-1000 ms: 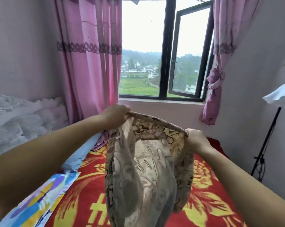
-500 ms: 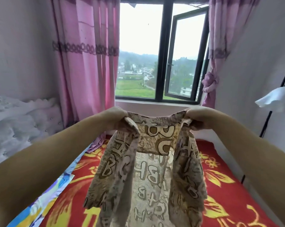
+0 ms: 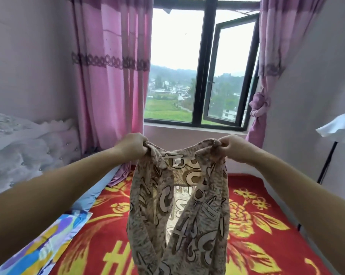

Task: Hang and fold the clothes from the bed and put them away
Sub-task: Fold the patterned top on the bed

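Observation:
A thin beige garment (image 3: 187, 205) printed with brown letters hangs in front of me above the bed. My left hand (image 3: 132, 146) grips its top left corner. My right hand (image 3: 234, 145) pinches the top right corner at about the same height. The cloth droops in loose folds between them, its front open down the middle, and its lower end runs out of the bottom of the view. Under it lies the bed's red blanket (image 3: 266, 215) with yellow flowers.
A colourful sheet (image 3: 42, 247) lies at the bed's left edge beside a blue strip. A white padded headboard (image 3: 19, 151) stands left. Pink curtains (image 3: 112, 76) frame an open window (image 3: 227, 80) ahead. A white lamp shade (image 3: 338, 129) on a black stand is right.
Both hands have spread the garment's top edge wider and it has opened out. My view has tilted up slightly toward the window.

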